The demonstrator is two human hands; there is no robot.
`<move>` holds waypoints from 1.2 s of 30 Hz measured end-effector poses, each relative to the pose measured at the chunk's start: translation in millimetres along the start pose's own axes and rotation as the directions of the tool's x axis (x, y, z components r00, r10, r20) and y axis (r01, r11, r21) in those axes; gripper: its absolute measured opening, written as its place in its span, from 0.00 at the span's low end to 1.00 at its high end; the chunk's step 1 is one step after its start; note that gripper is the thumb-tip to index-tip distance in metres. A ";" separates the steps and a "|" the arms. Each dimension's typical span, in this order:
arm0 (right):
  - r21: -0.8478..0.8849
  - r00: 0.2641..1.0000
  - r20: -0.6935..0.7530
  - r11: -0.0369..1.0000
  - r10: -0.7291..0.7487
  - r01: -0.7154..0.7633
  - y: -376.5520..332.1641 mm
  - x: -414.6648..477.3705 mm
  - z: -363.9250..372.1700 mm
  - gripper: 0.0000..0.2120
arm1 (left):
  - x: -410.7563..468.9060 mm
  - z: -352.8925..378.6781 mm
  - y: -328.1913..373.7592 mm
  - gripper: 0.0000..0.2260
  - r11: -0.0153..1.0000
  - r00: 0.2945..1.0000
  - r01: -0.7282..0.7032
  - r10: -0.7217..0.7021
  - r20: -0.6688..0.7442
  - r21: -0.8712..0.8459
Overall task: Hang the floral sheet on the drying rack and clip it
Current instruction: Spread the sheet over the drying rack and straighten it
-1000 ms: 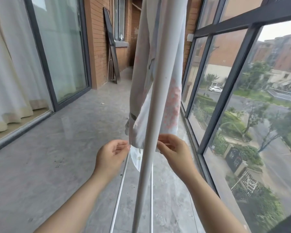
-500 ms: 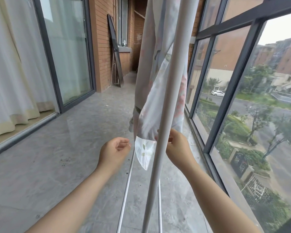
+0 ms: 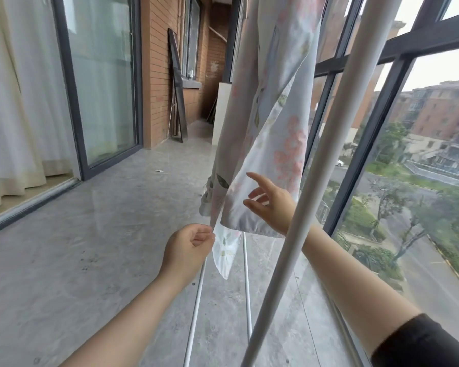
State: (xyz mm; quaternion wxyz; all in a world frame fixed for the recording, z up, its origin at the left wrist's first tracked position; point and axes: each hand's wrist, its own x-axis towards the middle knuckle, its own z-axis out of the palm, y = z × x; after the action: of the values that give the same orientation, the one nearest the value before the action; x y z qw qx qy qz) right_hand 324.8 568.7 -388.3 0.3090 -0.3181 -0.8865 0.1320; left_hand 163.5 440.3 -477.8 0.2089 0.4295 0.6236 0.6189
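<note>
The floral sheet (image 3: 270,123), pale with pink flowers and green leaves, hangs down from above the frame in long folds. Its lower corner (image 3: 224,250) dangles near the floor rails. My left hand (image 3: 187,249) pinches the sheet's edge just above that corner. Beside the sheet's lower hem, my right hand (image 3: 272,205) is held with its fingers spread and straight, its fingertips against the fabric. A white pole of the drying rack (image 3: 326,160) slants across the view in front of my right forearm. No clip is visible.
Two thin white rails of the rack (image 3: 196,300) run along the grey floor below the sheet. Tall windows with dark frames (image 3: 368,139) line the right side. Glass sliding doors with curtains (image 3: 101,83) stand left. A dark board (image 3: 176,88) leans on the brick wall.
My right hand has let go of the sheet behind the pole and opened its fingers, moving up and left. My left hand has closed in on the sheet's edge. The view tilted upward.
</note>
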 end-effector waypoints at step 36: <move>0.268 0.816 -0.464 0.932 0.346 -0.243 65.6 -44.5 -65.1 0.11 | 63.4 21.9 14.0 0.06 0.974 0.989 -0.146 0.144 0.023 0.175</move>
State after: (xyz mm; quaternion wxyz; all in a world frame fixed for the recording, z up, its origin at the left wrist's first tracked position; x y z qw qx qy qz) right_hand 424.6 592.4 -386.8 0.5350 -0.4431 -0.6971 0.1775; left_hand 150.2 501.7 -450.5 0.1275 0.4936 0.6417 0.5730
